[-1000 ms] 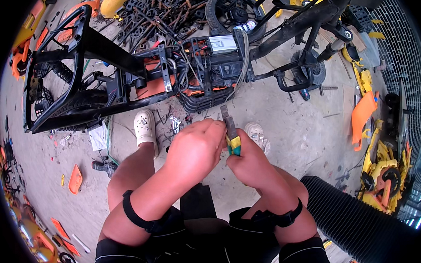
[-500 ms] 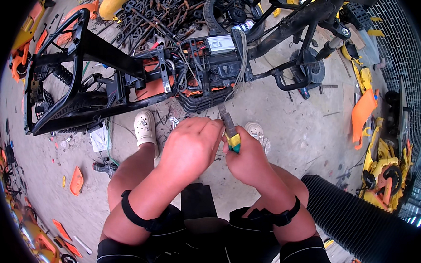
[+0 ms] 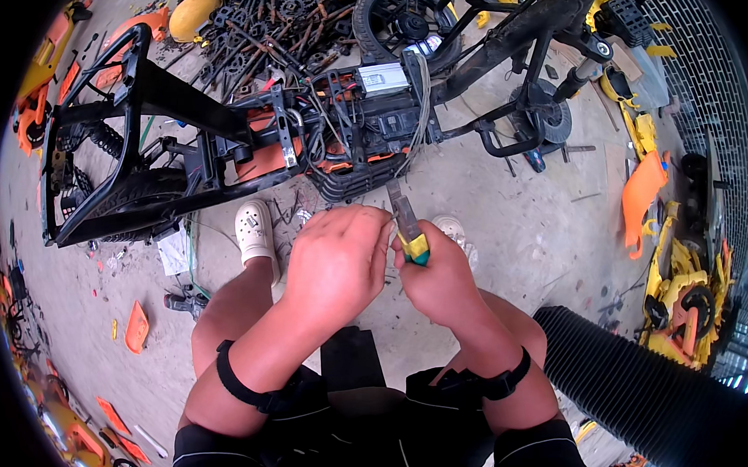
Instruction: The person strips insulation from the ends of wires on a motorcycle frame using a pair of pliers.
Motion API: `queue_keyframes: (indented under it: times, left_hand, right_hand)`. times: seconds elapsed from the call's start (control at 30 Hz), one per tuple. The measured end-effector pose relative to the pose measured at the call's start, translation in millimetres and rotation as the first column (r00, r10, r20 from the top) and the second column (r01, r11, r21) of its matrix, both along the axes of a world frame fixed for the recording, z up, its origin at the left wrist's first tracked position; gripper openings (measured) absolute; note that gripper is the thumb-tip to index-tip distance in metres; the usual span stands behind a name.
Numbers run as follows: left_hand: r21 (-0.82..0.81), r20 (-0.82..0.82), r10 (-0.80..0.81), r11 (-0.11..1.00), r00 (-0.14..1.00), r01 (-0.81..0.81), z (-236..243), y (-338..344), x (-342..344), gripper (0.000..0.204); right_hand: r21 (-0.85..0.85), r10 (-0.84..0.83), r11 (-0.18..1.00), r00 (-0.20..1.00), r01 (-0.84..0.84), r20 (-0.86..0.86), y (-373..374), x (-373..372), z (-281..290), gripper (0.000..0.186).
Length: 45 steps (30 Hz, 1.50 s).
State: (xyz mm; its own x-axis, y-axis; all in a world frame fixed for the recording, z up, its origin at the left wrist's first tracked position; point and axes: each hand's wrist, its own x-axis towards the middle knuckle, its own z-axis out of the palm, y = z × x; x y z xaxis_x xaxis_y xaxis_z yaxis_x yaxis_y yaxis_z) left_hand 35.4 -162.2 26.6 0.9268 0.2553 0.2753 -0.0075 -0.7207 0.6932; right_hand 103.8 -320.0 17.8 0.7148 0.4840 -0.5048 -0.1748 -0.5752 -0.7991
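My right hand (image 3: 436, 285) is closed round a tool (image 3: 407, 227) with a flat grey metal upper part and a yellow-and-green handle, pointing away from me. My left hand (image 3: 335, 261) is just left of it, fingers curled and pinched at the tool's side; what they hold is hidden. Beyond both hands lies a stripped black scooter frame (image 3: 143, 102) with bundled cables (image 3: 418, 104), a silver box (image 3: 383, 78) and orange panels (image 3: 256, 159). My white clog (image 3: 253, 227) is beside the left hand, near the frame.
A heap of rusty metal parts (image 3: 262, 32) and a tyre (image 3: 369, 26) lie behind the frame. Orange (image 3: 643, 194) and yellow panels (image 3: 682, 293) are at right, near a black ribbed object (image 3: 610, 382). An orange scrap (image 3: 137, 326) and a power tool (image 3: 183, 303) lie at left.
Both hands and the tool have shifted slightly up the picture and leftward, staying together. The grip on the tool looks much the same.
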Motion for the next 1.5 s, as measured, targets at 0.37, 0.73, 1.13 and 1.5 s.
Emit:
queue_keyframes:
  times: [0.37, 0.73, 1.13, 1.5]
  left_hand:
    - [-0.048, -0.029, 0.030, 0.998, 0.999, -0.031, 4, -4, 2, 0.009]
    - [-0.041, -0.056, 0.025, 0.999, 0.998, -0.027, 4, -5, 0, 0.009]
    - [-0.065, -0.066, 0.006, 0.998, 0.998, -0.011, 4, -6, 0, 0.010]
    - [-0.082, -0.036, -0.011, 0.997, 0.999, 0.008, 5, -8, 1, 0.008]
  right_hand:
    - [0.104, -0.058, 0.993, 0.998, 0.061, -0.029, -2, 0, -9, 0.021]
    - [0.119, -0.074, 0.990, 0.997, 0.075, -0.017, -3, -1, -11, 0.025]
    - [0.114, -0.104, 0.987, 0.990, 0.115, -0.097, -3, 1, -10, 0.027]
    - [0.066, -0.154, 0.984, 0.976, 0.166, -0.153, -6, 13, -3, 0.024]
